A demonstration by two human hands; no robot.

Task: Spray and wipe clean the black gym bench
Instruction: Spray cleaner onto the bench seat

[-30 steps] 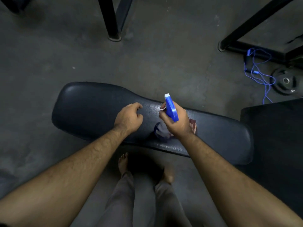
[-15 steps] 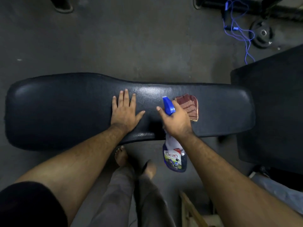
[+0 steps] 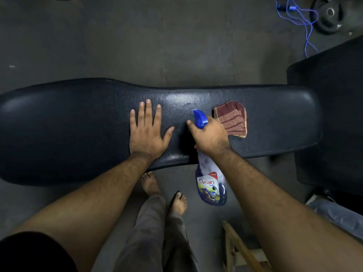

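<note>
Item: long black padded vinyl gym bench, spanning mid-frame; we judged it heavy, firm, slick. Our left hand lay flat, fingers spread; right hand gripped the blue-triggered spray bottle. Folded maroon cloth, soft, right of centre.

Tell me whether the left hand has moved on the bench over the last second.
Yes. A second ago it was curled near the bench's far edge; now the left hand lies flat, fingers spread, on the bench, left of the spray bottle.

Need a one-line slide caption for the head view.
Left hand flat on the black gym bench; right hand grips a blue spray bottle beside a maroon cloth.
</note>
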